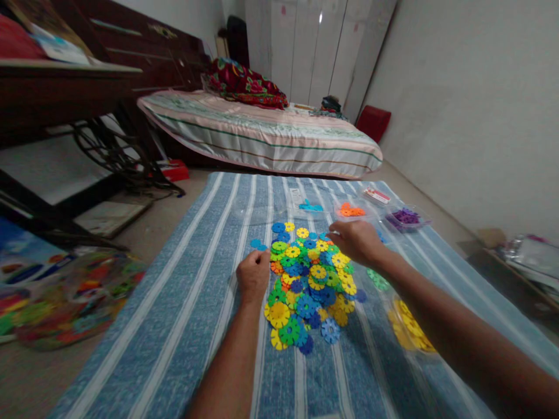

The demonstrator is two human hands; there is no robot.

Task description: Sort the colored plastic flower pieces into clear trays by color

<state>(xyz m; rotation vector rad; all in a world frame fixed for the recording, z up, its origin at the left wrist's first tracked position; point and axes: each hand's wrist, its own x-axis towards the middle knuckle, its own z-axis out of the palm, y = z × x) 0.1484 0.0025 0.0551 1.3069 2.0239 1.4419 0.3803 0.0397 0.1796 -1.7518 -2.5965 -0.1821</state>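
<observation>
Notched plastic discs (pixel 318 273) lie heaped; your left hand (pixel 253 276) curls beside the heap, your right hand (pixel 356 240) apart at its far-right edge; can't tell if either grips one

A pile of discs (pixel 317 282) is lying on the bench (pixel 183 279). Tubs (pixel 424 222) are also standing there, behind the pile and to its right. Beyond the bench, a bed (pixel 262 134) is stretching before a wardrobe (pixel 301 52).
</observation>
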